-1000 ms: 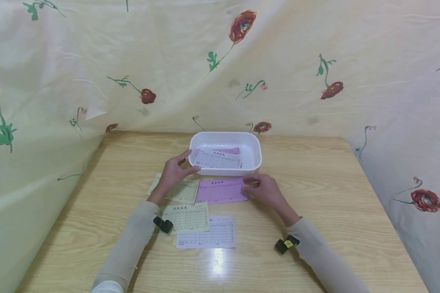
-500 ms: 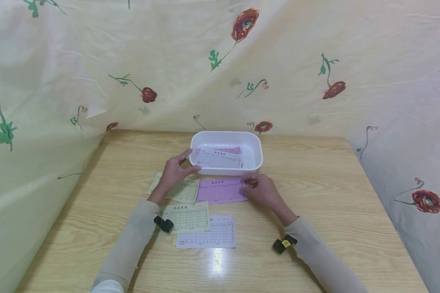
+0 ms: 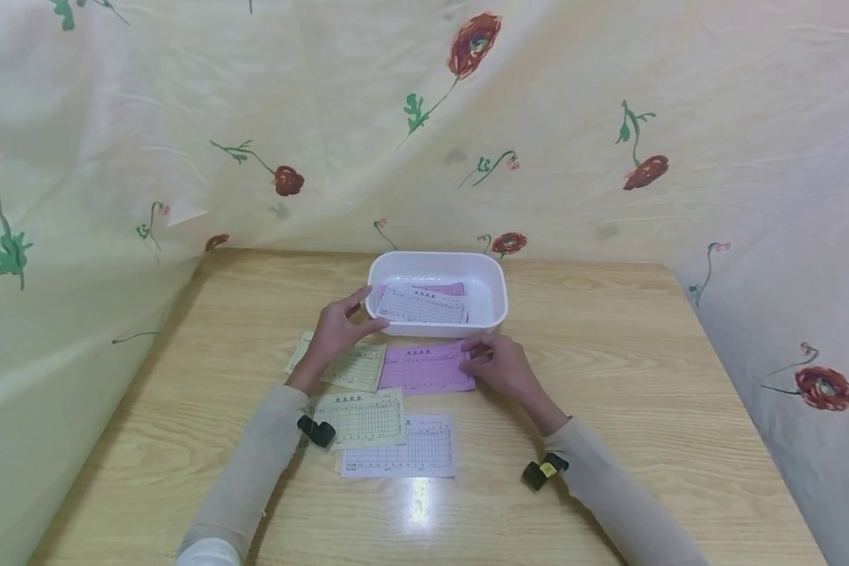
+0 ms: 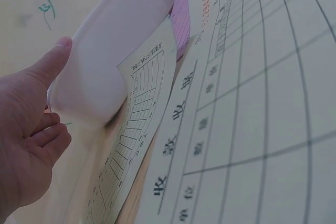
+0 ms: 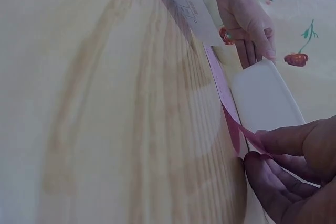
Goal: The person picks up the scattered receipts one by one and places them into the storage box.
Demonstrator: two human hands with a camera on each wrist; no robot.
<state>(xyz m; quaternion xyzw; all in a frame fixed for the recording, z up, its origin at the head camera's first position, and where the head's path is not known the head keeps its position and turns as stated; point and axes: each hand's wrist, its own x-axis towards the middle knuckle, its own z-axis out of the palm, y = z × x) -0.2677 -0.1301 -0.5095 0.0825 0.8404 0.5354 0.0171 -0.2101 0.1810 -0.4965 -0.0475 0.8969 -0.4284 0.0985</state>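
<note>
My left hand [image 3: 336, 334] holds the left front corner of a white plastic tray [image 3: 453, 331], thumb on its rim in the left wrist view. Just in front of the tray is a pink receipt slip [image 3: 420, 369]. My right hand [image 3: 498, 363] pinches that slip's right edge between thumb and fingers; in the right wrist view the pinched end bends up off the table. Inside the tray lie a white receipt slip [image 3: 424, 306] and pink paper [image 3: 453, 289] partly hidden beneath it. A yellow receipt slip [image 3: 357, 368] lies partly behind my left hand and forearm.
Closer to the person, another yellow receipt slip [image 3: 368, 418] overlaps a white one [image 3: 424, 452] on the wooden table [image 3: 594, 314]. A flowered cloth [image 3: 368, 102] hangs behind the tray and along both sides.
My right hand has shifted slightly left, and the right edge of the pink slip has moved a little left with it. The left hand stays at the tray corner.
</note>
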